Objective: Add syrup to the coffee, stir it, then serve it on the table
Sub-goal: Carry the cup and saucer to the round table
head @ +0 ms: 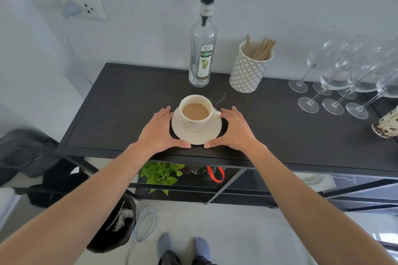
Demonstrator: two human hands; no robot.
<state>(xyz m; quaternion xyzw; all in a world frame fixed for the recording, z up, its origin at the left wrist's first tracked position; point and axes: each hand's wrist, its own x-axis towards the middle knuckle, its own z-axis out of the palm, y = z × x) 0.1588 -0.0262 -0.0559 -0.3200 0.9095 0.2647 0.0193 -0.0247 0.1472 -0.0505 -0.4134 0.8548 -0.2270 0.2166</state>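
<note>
A pale wall backs a long dark wooden console table (120,118) with a black metal frame, and a white wall socket (83,5) with a plug in it sits high above the table's far left corner. Everything else is placed from this table. On its right end stands a cluster of clear stemmed wine glasses (344,79), tilted by the wide lens. At the table's back edge, near the middle, a tall clear glass syrup bottle (202,49) with a dark pump top and a green-and-white label stands upright. Just right of the bottle, also at the back edge, is a white ceramic holder with a grey lattice pattern (248,71), with brown wooden stirrer sticks (263,48) standing in it. Under the table's front rail a green leafy plant (160,174) shows on a lower shelf, and a dark waste bin (116,226) stands on the floor below the table's left part.

Near the table's front edge, in the middle, a cream round saucer (206,133) carries a cream ceramic cup (193,123) of milky brown coffee, its handle pointing right. The left hand (160,130) and the right hand (234,130) flank the saucer, fingers spread in wide curves, thumbs at its near rim and fingertips toward its far sides; I cannot tell whether they grip the rim or only touch it.
</note>
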